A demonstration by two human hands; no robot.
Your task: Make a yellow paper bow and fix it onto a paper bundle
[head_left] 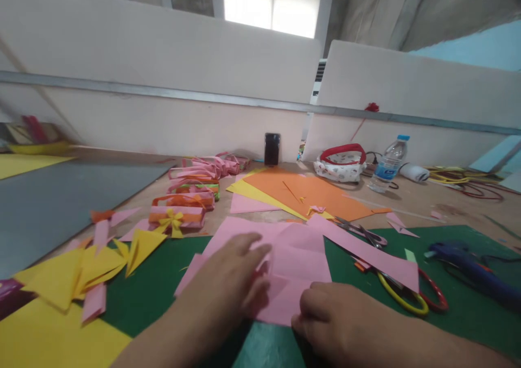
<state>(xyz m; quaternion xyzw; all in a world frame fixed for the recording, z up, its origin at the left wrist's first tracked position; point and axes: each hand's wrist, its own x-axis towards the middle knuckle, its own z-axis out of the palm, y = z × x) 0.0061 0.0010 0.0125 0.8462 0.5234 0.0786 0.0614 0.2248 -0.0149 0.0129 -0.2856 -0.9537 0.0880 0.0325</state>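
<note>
A creased pink sheet of paper (299, 254) lies in front of me on a green cutting mat (158, 281). My left hand (240, 273) is over the left part of the sheet, fingers apart and slightly blurred. At the lower right edge of the sheet, my right hand (329, 308) is closed with its fingers curled on the paper. A pink paper strip (370, 251) lies to the right, across the scissors with red and yellow handles (437, 292). Smaller scissors (368, 235) rest just behind that strip.
Yellow paper pieces (61, 276) and folded pink paper bags (177, 217) lie to the left. Orange sheets (293, 186) sit behind. A blue glue gun (476, 276) is at right. Farther back stand a phone (272, 149), a pouch (342, 167) and a water bottle (388, 167).
</note>
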